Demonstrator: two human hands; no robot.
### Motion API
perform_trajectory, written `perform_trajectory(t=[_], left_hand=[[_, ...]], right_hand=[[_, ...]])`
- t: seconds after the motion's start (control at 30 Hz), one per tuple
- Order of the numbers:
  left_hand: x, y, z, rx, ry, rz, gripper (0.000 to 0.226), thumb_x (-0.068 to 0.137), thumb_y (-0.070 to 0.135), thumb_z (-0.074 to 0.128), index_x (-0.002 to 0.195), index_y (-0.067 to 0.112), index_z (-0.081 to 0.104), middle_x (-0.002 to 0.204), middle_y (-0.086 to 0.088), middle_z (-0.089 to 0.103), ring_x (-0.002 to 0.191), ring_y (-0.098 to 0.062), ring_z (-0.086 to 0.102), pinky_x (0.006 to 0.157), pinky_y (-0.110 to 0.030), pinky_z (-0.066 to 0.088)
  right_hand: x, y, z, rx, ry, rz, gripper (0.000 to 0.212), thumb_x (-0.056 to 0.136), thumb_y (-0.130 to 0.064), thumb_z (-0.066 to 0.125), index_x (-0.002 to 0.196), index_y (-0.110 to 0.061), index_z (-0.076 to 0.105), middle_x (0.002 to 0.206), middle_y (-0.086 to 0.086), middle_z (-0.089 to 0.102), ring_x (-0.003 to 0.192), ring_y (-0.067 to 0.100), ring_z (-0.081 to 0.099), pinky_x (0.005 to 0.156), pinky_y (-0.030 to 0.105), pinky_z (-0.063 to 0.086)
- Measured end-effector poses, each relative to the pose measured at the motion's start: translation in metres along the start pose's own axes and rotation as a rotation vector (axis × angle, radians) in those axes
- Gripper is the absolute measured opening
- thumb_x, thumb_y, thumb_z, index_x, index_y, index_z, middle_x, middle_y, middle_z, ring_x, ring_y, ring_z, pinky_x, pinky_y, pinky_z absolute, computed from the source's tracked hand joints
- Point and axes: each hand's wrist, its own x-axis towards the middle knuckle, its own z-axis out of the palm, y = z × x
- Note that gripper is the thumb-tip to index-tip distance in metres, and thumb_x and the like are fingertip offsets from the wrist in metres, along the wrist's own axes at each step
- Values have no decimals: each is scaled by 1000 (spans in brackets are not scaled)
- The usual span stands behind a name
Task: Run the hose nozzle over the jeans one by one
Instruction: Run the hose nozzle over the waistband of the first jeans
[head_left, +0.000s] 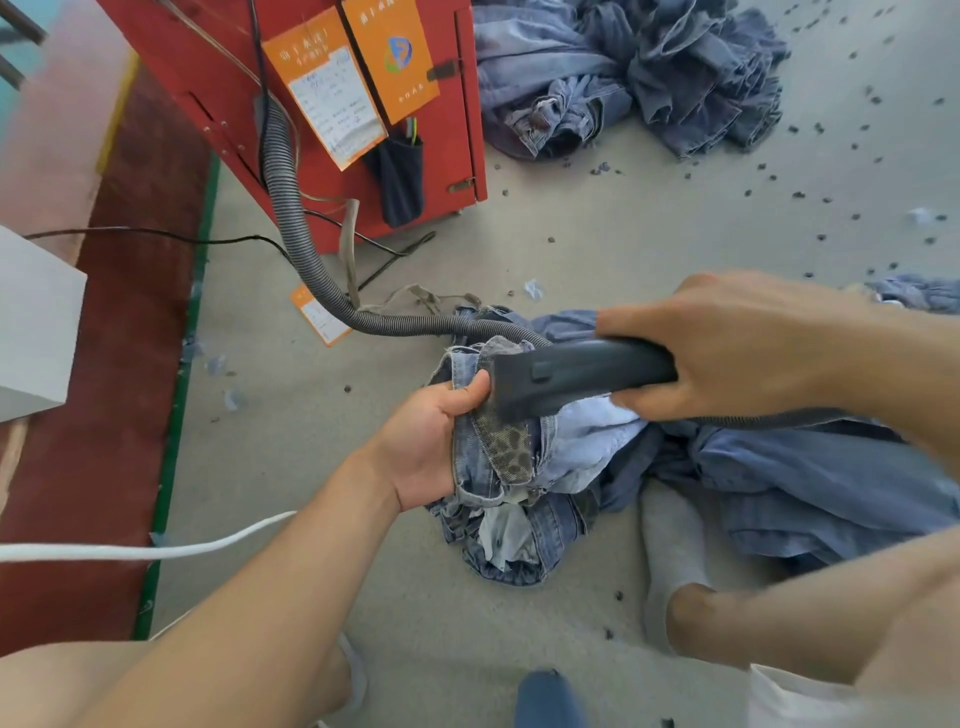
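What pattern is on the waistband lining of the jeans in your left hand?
Leopard print, brown and tan, on the blue denim jeans' waistband lining, held by the left hand; head view.

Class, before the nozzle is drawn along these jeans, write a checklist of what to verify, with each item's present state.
1. Right hand grips the nozzle: ok.
2. Left hand holds the jeans bunched: ok.
3. Nozzle mouth meets the denim: ok.
4. Hose runs unkinked to the red machine: ok.
5. Suction running: cannot tell.
6. Fabric spread flat for a full pass: not ok.
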Motion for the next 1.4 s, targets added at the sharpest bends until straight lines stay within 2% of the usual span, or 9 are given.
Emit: perform_trajectory(t=[0.1, 0.2, 0.3, 0.47, 0.67, 0.87, 1.07, 1.23, 1.4], left_hand=[[0, 0, 1, 26, 26, 28, 40, 94, 23, 52, 124, 10, 74, 127, -21, 69, 109, -30, 71, 93, -44, 60], [-1, 2, -1, 1, 23, 17, 43, 104, 28, 46, 133, 5, 67, 136, -22, 64, 123, -37, 64, 102, -53, 54], [-3, 0, -1, 23, 15, 31, 42, 108, 27, 46, 137, 1, 61, 141, -24, 60, 129, -39, 61, 101, -50, 54], [-4, -4, 3, 84, 21, 61, 31, 87, 14, 68, 117, 11, 77, 124, -20, 71, 110, -32, 72, 88, -44, 60], [-6, 0, 3, 52, 47, 64, 43, 102, 23, 53, 138, 1, 59, 138, -23, 63, 124, -37, 64, 96, -46, 58], [-7, -6, 8, 73, 58, 52, 34, 95, 18, 58, 124, 5, 70, 130, -21, 68, 113, -31, 71, 88, -42, 61], [-8, -1, 4, 68, 35, 79, 38, 101, 23, 53, 131, 3, 65, 134, -21, 66, 119, -34, 68, 91, -44, 59], [-7, -3, 0, 68, 32, 87, 33, 100, 23, 54, 124, 8, 72, 134, -20, 67, 118, -33, 68, 90, -42, 59], [-6, -4, 2, 73, 43, 80, 33, 100, 21, 54, 123, 7, 73, 133, -21, 67, 118, -34, 69, 88, -42, 60]], right_hand=[[5, -3, 4, -38, 28, -67, 30, 77, -66, 53, 94, -42, 47, 62, -14, 58, 52, 6, 56, 43, 29, 41], [1, 14, -12, -11, 64, 3, 33, 77, -68, 51, 98, -42, 52, 78, -33, 61, 70, -5, 59, 45, 30, 45], [-1, 29, -16, 42, 65, 83, 24, 82, -56, 65, 94, -39, 54, 69, -26, 63, 61, -2, 60, 47, 28, 47], [13, 9, -2, 254, -34, -22, 18, 84, -43, 71, 88, -32, 57, 72, -21, 66, 56, -2, 62, 54, 13, 45], [4, 41, -27, 206, 36, 88, 19, 85, -48, 74, 91, -44, 57, 76, -26, 65, 58, 1, 62, 51, 19, 40], [20, 15, 0, 236, 2, 4, 16, 84, -42, 71, 87, -35, 57, 76, -29, 63, 63, -4, 59, 60, 10, 43], [8, 52, -26, 250, 17, 145, 18, 85, -45, 73, 94, -40, 59, 67, -16, 67, 46, 5, 61, 49, 27, 52], [17, 35, -1, 260, -26, 81, 17, 86, -45, 73, 89, -45, 56, 76, -23, 66, 58, 0, 61, 55, 11, 44], [23, 37, -6, 299, 11, 109, 17, 88, -45, 73, 90, -37, 58, 66, -13, 66, 44, 8, 60, 43, 19, 47]])
